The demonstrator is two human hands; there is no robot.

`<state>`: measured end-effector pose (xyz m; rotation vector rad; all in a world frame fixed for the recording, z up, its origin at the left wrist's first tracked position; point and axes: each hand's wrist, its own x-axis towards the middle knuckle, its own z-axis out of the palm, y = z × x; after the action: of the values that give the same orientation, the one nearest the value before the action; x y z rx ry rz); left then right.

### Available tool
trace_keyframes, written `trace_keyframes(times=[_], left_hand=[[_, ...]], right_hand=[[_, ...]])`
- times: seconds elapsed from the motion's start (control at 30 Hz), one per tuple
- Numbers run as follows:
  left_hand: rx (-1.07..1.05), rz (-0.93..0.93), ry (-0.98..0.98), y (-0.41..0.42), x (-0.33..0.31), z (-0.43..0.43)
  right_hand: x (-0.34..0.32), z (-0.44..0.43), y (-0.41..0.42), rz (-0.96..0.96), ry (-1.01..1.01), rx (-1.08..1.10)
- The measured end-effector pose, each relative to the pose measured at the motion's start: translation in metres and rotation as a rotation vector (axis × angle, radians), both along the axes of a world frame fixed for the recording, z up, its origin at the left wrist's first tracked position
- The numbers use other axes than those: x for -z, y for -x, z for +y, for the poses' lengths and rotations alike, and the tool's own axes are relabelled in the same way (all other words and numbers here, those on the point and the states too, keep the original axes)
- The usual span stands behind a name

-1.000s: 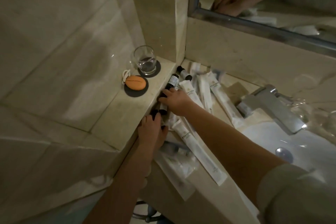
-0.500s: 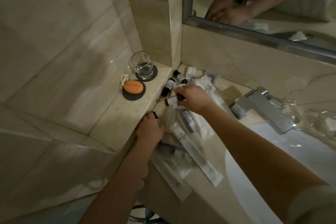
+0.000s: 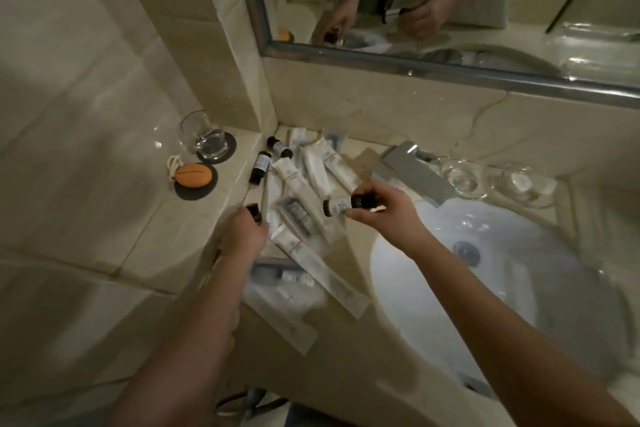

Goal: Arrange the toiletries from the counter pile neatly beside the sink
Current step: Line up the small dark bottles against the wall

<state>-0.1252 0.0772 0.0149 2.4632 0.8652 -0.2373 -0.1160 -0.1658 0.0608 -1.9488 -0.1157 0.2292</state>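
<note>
A pile of toiletries (image 3: 304,191) lies on the counter left of the white sink (image 3: 485,288): white tubes, sealed packets and small dark bottles. My right hand (image 3: 384,215) holds a small dark bottle with a white label (image 3: 341,205) sideways above the pile, near the sink's rim. My left hand (image 3: 244,236) is closed around another small dark bottle (image 3: 254,211) at the ledge's edge; only its cap shows. Two more dark bottles (image 3: 260,166) (image 3: 280,147) lie in the corner by the ledge.
On the raised ledge stand a glass (image 3: 203,133) on a dark coaster and an orange soap (image 3: 194,175) on a second coaster. A steel tap (image 3: 412,173) sits behind the sink, clear dishes (image 3: 498,180) to its right. A mirror (image 3: 450,10) hangs above.
My right hand has lifted a labelled dark bottle out of the pile and carried it right, toward the sink. My left hand stays at the ledge's edge, gripping its bottle.
</note>
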Motion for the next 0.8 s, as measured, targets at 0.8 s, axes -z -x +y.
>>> trace_keyframes(times=[0.8], left_hand=[[0.757, -0.392, 0.462, -0.004, -0.067, -0.367]], right_hand=[[-0.021, -0.317, 0.078, -0.052, 0.050, 0.591]])
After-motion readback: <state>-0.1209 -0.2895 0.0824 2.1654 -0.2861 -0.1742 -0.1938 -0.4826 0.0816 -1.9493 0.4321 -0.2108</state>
